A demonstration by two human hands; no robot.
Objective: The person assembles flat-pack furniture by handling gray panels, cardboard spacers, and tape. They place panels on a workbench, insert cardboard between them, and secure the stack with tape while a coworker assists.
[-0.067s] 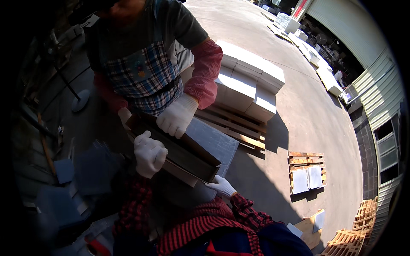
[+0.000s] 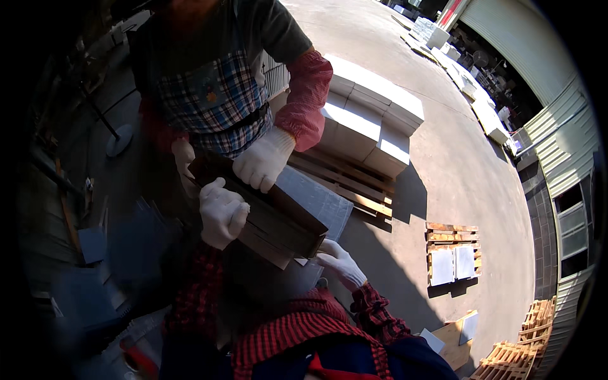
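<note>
A long, narrow cardboard box (image 2: 272, 218), brown inside and open at the top, lies aslant between me and a person opposite. My left hand (image 2: 221, 214), in a white knitted glove, is closed over its near edge, thumb up. At the box's right end, my right hand (image 2: 342, 264), gloved alike, has its fingers bent against the near corner; the fingertips are partly hidden. A small white piece (image 2: 301, 261) shows beside them. The other person's gloved hand (image 2: 261, 163) grips the far edge, and their other glove (image 2: 183, 158) is at the box's left end.
A grey sheet-covered surface (image 2: 320, 196) shows beyond the box. White blocks (image 2: 354, 123) are stacked on a wooden pallet (image 2: 348, 183) behind it. A smaller pallet (image 2: 453, 237) carries flat light panels at right. Dark, shadowed sheets (image 2: 88, 291) lie at left.
My right hand has shifted up and slightly right along the box's end. The near panel has moved a little, and the other person's hand at the left end shows more.
</note>
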